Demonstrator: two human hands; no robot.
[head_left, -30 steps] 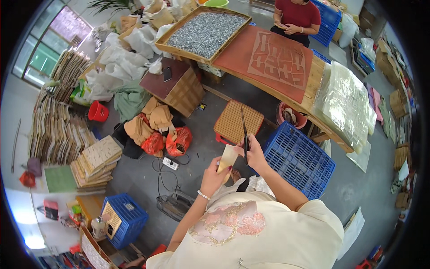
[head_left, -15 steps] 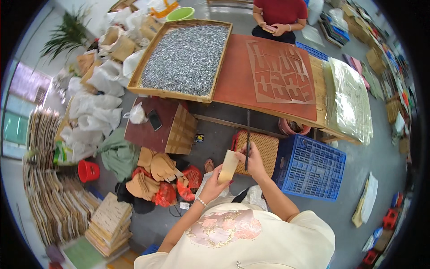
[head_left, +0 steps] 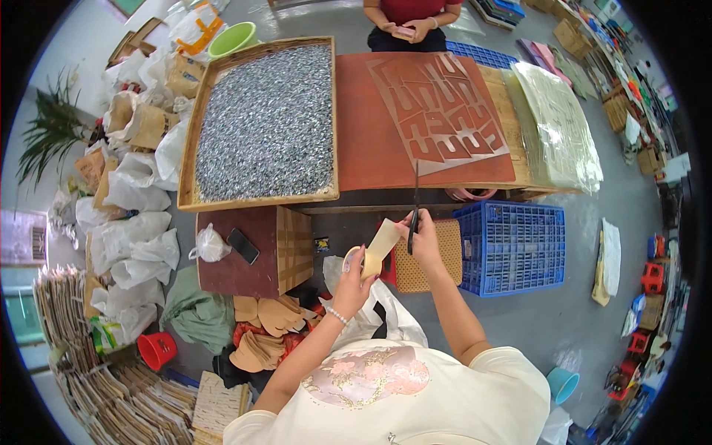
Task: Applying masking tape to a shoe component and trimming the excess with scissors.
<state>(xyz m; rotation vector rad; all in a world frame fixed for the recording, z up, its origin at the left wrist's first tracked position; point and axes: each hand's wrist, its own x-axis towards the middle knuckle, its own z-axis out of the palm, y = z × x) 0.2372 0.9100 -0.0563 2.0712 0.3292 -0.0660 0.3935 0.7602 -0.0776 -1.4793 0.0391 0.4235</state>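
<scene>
My left hand [head_left: 350, 289] is closed around a roll of wide cream tape [head_left: 372, 266]. A length of the tape [head_left: 383, 240] is pulled off the roll and stretches up toward my right hand [head_left: 424, 241]. That hand grips black scissors [head_left: 416, 189], blades pointing away from me, and its fingertips pinch the tape's free end. The blades look closed and stand beside the strip, toward the table. On the table lies a brown sheet with cut-out shapes [head_left: 420, 122], beyond both hands.
A wooden tray of shiny flakes [head_left: 194, 133] sits on the red-topped table [head_left: 356, 96]. Clear plastic sheets [head_left: 552, 126] lie at its right. Below are a blue crate [head_left: 512, 256], a woven-seat stool [head_left: 430, 259] and a box [head_left: 215, 271] bearing a phone. Another person [head_left: 411, 18] is across the table.
My view has shifted, bringing the table nearer. The left hand has turned so the roll's ring shows, and a longer strip of tape now spans between my hands.
</scene>
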